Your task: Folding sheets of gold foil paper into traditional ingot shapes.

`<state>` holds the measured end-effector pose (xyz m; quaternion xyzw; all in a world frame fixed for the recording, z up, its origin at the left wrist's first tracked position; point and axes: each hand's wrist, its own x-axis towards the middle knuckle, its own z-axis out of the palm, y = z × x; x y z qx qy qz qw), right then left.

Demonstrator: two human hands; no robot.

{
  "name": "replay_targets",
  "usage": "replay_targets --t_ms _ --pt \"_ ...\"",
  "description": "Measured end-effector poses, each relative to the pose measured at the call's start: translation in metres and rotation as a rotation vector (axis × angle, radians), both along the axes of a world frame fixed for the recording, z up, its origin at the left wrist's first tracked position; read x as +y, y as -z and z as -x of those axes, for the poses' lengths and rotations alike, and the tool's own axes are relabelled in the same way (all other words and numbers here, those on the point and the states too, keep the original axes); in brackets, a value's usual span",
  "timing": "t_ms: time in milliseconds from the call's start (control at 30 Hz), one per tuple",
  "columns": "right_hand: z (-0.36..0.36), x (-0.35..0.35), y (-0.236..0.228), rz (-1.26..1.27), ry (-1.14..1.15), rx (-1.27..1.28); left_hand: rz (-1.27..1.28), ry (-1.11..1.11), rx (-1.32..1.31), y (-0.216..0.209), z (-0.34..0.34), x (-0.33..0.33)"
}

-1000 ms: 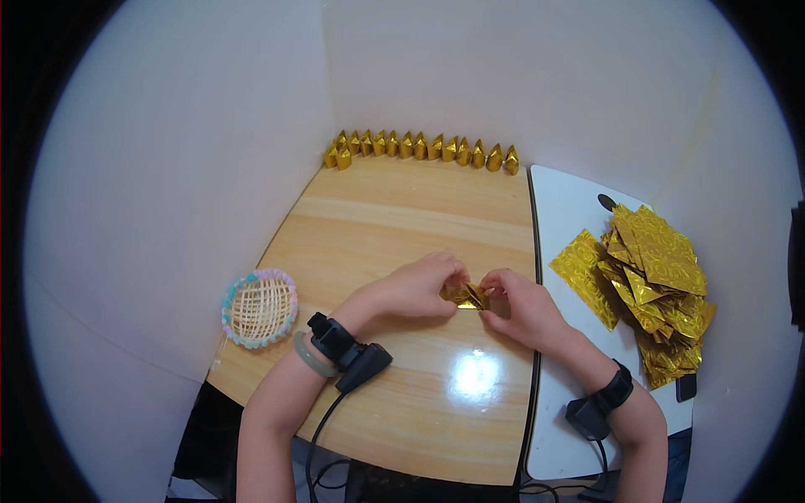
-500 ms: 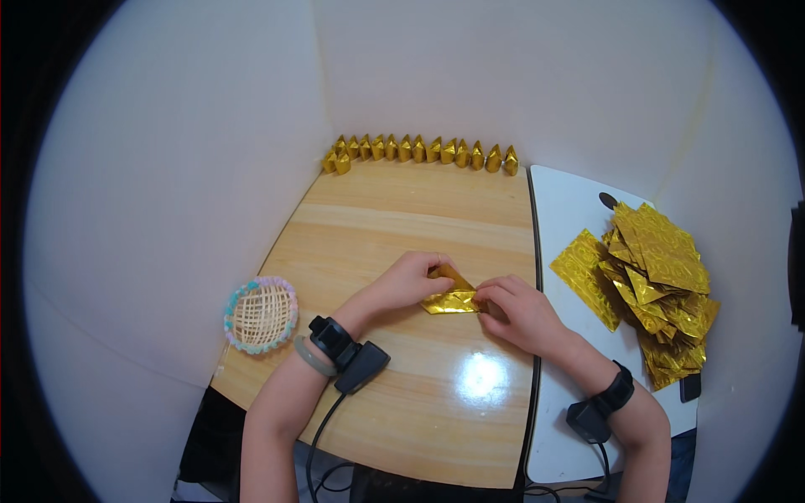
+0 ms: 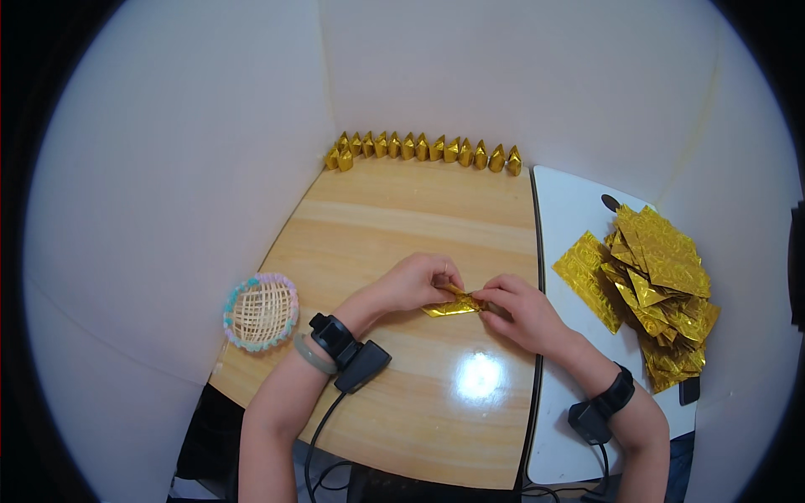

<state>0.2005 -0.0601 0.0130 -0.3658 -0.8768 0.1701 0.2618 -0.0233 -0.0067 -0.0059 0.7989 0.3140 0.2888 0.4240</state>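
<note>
A partly folded sheet of gold foil paper [image 3: 454, 308] lies over the wooden table's middle, between my hands. My left hand [image 3: 422, 281] pinches its upper flap from the left, fingers closed on it. At its right end my right hand [image 3: 518, 310] grips the paper between thumb and fingers. Part of the fold is hidden behind the fingers. Along the table's far edge stands a row of folded gold paper pieces [image 3: 437, 148], pointed at the top.
A small woven basket [image 3: 262, 313] with a fluffy pastel rim sits at the left. On the white board [image 3: 563, 201] at the right lies a heap of gold paper sheets [image 3: 658, 277]. White walls enclose the wooden table [image 3: 394, 222]. Cabled black devices [image 3: 362, 366] are strapped to both wrists.
The paper's upper flap, raised before, is now folded down toward the front. My left fingers have moved slightly right with it, while my right hand has stayed nearly in place.
</note>
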Motion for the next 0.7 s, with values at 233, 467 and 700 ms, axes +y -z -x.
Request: replay_targets --t_ms 233,467,700 --pt "-0.001 0.000 0.002 -0.005 0.016 -0.017 0.050 0.074 0.046 -0.013 0.005 -0.005" --pt "-0.003 0.007 0.006 0.450 0.246 0.326 -0.145 -0.026 0.233 -0.014 -0.005 -0.008" --pt "-0.003 0.012 0.014 -0.012 0.176 0.018 -0.167 -0.141 0.339 -0.020 -0.018 -0.017"
